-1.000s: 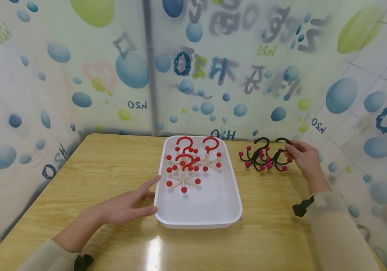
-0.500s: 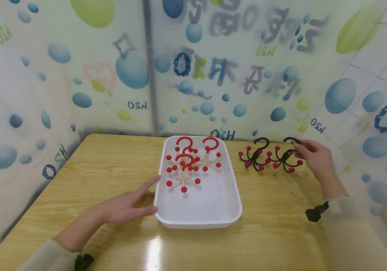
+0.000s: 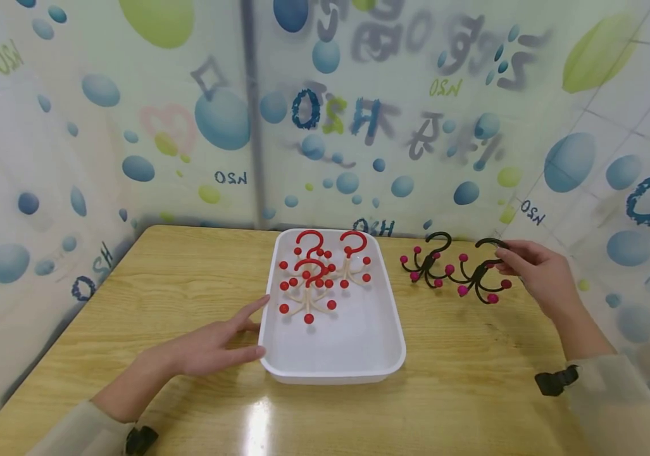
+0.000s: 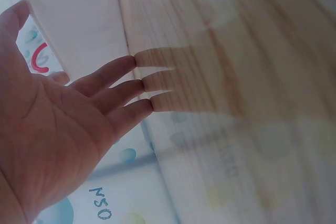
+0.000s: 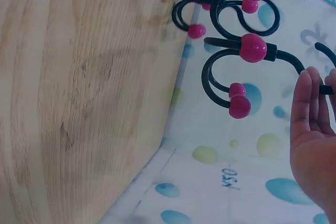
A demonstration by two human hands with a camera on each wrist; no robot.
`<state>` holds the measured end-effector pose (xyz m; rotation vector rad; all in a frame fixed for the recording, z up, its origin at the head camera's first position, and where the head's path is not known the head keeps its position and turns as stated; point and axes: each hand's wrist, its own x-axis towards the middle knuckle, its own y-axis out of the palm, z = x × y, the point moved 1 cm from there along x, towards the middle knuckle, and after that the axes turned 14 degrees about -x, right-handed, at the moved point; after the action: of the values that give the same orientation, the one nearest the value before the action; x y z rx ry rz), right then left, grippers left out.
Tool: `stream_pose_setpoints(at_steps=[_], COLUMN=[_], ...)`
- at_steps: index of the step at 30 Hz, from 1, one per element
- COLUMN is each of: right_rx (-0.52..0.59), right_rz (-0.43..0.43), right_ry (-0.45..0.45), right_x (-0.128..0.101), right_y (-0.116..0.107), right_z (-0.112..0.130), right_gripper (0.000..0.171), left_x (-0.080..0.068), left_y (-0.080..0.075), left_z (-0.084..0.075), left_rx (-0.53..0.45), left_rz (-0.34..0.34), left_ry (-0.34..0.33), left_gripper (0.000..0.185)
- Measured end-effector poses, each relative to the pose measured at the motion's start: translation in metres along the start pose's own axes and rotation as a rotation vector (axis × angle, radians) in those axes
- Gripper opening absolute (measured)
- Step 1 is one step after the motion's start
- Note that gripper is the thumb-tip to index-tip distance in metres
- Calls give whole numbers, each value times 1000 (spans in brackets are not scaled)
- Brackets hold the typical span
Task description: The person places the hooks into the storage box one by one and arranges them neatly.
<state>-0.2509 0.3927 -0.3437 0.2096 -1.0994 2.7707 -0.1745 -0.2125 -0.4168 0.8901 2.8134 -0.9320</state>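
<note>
My right hand (image 3: 541, 272) pinches a black multi-arm hanging hook (image 3: 478, 275) by its curved top, at the table's right side. Pink balls cap its arms, which fan out below the fingers; the right wrist view shows them (image 5: 253, 48) up close. A matching black hook (image 3: 428, 261) stands just left of it. My left hand (image 3: 211, 348) has its fingers spread, thumb and fingertips against the left side of a white tray (image 3: 342, 348). Inside the tray, toward its far left part, are three cream hooks (image 3: 309, 318) with red tops and red balls.
The wooden table (image 3: 199, 259) reaches back to a wall curtain (image 3: 188, 177) printed with bubbles and letters. Curtain also hangs close on the left and right. The tray's raised rim (image 3: 399, 316) lies between my two hands.
My right hand has drawn the pinched black hook rightward and a little nearer, away from the other black hook. My left hand and the tray have stayed put.
</note>
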Motion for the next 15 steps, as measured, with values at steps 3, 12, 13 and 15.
stream_pose_setpoints(at_steps=[3,12,13,15], right_rx=[2,57,63,70], right_rz=[17,62,65,70], right_ry=[-26,-137,-150,-173], right_x=[-9,-31,-31,-33], right_y=[5,28,31,37], right_z=[9,44,48,56], right_gripper=[14,20,20,22], left_x=[0,0,0,0], left_y=[0,0,0,0], left_z=[-1,0,0,0], left_rx=[-4,4,7,9], left_rz=[1,-2,-3,-4], left_ry=[-3,1,1,2], left_gripper=[94,93,93,92])
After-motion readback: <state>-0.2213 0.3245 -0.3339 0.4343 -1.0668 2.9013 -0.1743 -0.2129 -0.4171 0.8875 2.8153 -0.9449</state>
